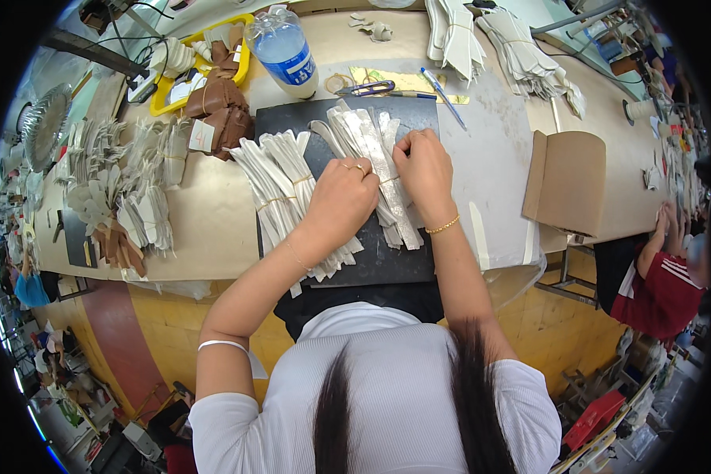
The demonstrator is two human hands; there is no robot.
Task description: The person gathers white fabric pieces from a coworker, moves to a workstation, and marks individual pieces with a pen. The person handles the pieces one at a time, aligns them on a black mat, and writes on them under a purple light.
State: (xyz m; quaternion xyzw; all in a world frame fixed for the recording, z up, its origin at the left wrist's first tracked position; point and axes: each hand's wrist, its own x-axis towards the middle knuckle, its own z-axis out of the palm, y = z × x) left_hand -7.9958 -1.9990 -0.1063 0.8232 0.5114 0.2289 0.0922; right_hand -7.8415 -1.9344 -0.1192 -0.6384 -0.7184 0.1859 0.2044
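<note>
A bundle of pale, silvery-white strips (pixel 371 141) lies on a dark cutting mat (pixel 336 268) in front of me. A thin rubber band (pixel 389 181) crosses its middle. My left hand (pixel 344 197) has its fingers curled closed on the bundle's left side. At the right edge, my right hand (pixel 425 172) is closed with thumb and fingertips together; what they pinch is hidden. Just left of my left hand, more banded bundles of white strips (pixel 280 178) lie partly on the mat, their near ends under my left forearm.
Beyond the mat stand a water bottle (pixel 286 59), thread snips (pixel 365 88) and a blue pen (pixel 444 99). Brown leather bundles (pixel 217 103) sit beside a yellow tray (pixel 245 67). White pieces (pixel 146 158) cover the left side. A bent brown board (pixel 569 182) is right; a person in red (pixel 660 284) sits beyond.
</note>
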